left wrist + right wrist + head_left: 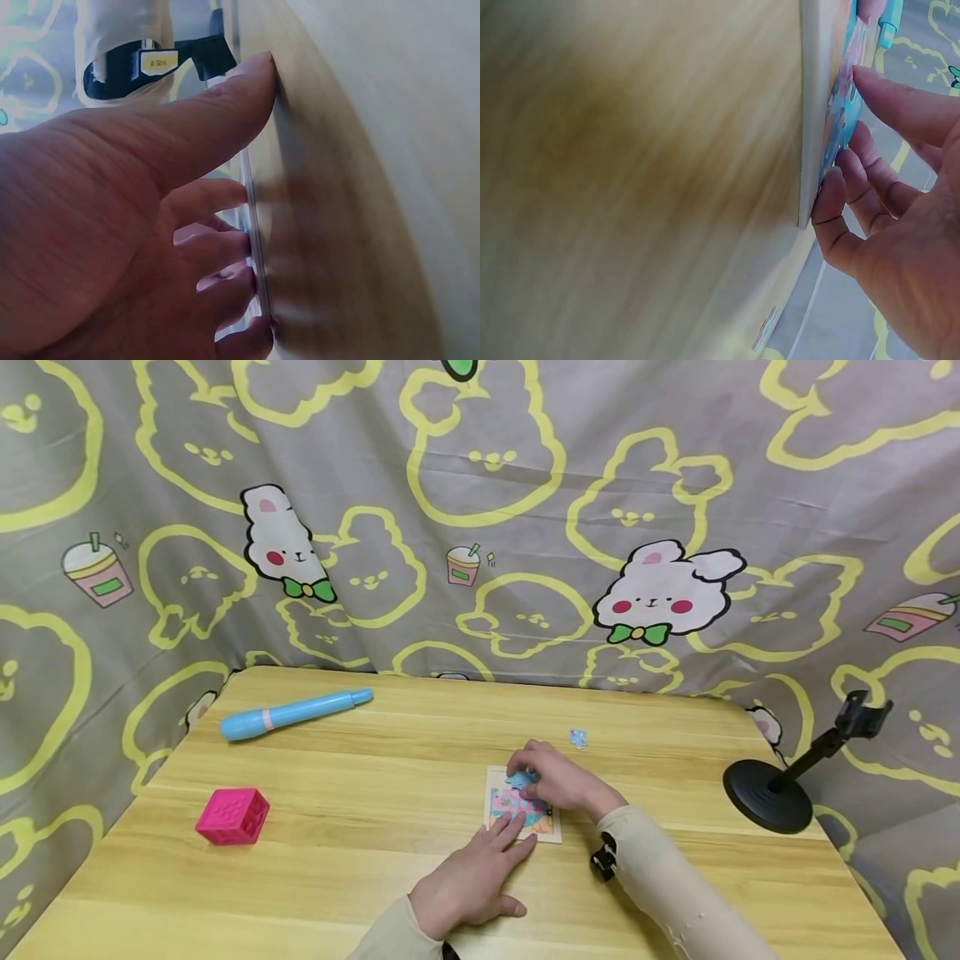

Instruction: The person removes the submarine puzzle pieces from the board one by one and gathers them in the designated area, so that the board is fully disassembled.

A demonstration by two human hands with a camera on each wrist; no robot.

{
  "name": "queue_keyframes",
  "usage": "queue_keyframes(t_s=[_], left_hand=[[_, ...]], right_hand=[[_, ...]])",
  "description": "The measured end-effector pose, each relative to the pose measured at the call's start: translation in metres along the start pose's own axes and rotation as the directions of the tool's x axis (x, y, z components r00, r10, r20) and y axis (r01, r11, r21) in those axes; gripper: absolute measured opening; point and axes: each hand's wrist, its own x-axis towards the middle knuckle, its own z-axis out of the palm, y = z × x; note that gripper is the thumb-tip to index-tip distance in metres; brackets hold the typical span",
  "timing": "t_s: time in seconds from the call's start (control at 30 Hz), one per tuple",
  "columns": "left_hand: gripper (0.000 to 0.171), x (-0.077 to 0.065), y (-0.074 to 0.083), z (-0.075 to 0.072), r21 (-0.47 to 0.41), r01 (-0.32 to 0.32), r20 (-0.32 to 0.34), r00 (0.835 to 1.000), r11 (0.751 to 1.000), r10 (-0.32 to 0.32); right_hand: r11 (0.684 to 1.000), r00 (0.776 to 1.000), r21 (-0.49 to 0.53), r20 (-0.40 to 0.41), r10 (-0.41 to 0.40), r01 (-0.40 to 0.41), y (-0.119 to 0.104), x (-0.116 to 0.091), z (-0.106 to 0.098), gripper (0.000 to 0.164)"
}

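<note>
A small picture jigsaw puzzle in a pale frame lies on the table, its picture pink, blue and orange. My left hand lies flat with spread fingers, the fingertips on the puzzle's lower left part. In the left wrist view its fingers reach the frame's edge, thumb stretched apart. My right hand bends over the puzzle's upper part, thumb and fingertips around a blue puzzle piece. From the right wrist, the thumb and curled fingers meet the puzzle's blue surface; the palm hides part of the picture from above.
A loose blue puzzle piece lies beyond the right hand. At the left are a pink textured cube and a blue stick-shaped thing. A black stand is near the right edge; a patterned curtain hangs behind the table.
</note>
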Motion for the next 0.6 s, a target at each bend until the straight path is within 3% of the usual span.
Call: queue_keyframes(t_s=[0.17,0.33,0.6], left_hand=[[0.082,0.0002,0.0000,-0.0005,-0.005,-0.001,0.000,1.000,1.000,0.001],[0.082,-0.0001,-0.0003,-0.0004,0.003,-0.006,-0.009,1.000,1.000,0.006],[0.081,-0.0010,-0.0002,-0.0017,0.009,-0.004,-0.010,1.000,1.000,0.004]], right_hand=[[0.999,0.999,-0.018,-0.022,0.036,-0.036,0.0024,0.0019,0.0008,0.029],[0.999,0.997,-0.027,-0.062,0.037,-0.039,0.0057,0.0036,0.0009,0.020],[0.996,0.997,0.074,-0.068,0.048,-0.043,0.0083,-0.0006,-0.0016,0.014]])
